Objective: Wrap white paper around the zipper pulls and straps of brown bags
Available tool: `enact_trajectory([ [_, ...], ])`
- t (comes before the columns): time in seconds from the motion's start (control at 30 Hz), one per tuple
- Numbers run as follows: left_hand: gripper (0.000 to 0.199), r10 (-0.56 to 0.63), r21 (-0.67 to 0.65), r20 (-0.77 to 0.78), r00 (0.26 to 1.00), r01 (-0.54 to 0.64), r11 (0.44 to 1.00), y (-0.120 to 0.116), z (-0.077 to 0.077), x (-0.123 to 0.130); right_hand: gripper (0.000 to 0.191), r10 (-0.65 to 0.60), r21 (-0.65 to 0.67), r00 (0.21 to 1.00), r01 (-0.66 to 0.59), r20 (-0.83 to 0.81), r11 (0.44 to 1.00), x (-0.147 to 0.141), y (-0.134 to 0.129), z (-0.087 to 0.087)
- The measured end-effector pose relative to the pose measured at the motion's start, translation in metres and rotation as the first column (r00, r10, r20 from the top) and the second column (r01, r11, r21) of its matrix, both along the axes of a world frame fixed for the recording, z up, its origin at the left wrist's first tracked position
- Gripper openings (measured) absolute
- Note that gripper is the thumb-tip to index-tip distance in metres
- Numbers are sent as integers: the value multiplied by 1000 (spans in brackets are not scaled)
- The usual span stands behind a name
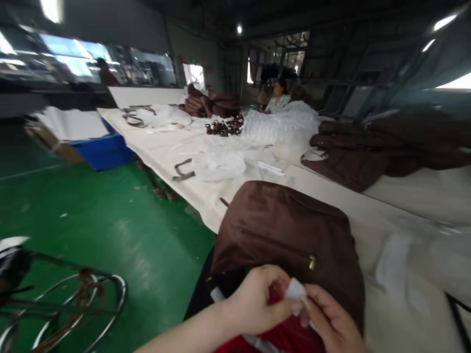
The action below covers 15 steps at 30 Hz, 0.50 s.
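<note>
White slip (295, 290), one, pinched between two hands (277, 306), close together, beside one brown bag (290, 230)

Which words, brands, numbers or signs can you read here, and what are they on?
None can be read.
Brown bag: no lettering visible, only a gold-coloured fitting.
White piece between left hand and right hand: too blurred to tell.
Plastic bags: too blurred to tell.
</note>
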State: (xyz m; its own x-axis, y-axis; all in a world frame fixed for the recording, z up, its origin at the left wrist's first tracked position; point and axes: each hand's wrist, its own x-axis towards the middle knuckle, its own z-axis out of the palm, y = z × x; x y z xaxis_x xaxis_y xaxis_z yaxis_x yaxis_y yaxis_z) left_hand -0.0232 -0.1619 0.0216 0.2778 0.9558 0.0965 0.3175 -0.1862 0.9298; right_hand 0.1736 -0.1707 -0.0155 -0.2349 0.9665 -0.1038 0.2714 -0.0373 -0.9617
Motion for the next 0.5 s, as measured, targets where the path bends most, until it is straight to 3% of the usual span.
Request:
enact_trajectory([
  [0.13, 18, 8, -129, 69, 998, 1, 992, 3, -6, -4, 33, 24, -43, 997, -27, -73, 999, -23, 4, 11],
  [0.23, 23, 11, -130, 122, 993, 5, 991, 8, -15, -6, 28, 50, 9, 999, -50, 10, 999, -26, 10, 14],
  [0.3, 25, 34, -138, 143, 989, -14, 990, 12, -22, -7, 28, -50, 112, 985, 32, 163, 993, -21, 19, 15],
  [0.33, 26, 47, -147, 150, 988, -25, 989, 14, -25, -8, 29, -147, 184, 951, 98, 272, 978, -18, 24, 15],
  [0.4, 28, 66, -168, 166, 984, -38, 985, 18, -29, -9, 30, -336, 318, 799, 192, 499, 928, -14, 38, 14],
  [0.5, 32, 47, -203, 214, 976, -2, 979, 22, -33, -10, 23, -394, 345, 568, 198, 723, 918, -12, 58, 10],
])
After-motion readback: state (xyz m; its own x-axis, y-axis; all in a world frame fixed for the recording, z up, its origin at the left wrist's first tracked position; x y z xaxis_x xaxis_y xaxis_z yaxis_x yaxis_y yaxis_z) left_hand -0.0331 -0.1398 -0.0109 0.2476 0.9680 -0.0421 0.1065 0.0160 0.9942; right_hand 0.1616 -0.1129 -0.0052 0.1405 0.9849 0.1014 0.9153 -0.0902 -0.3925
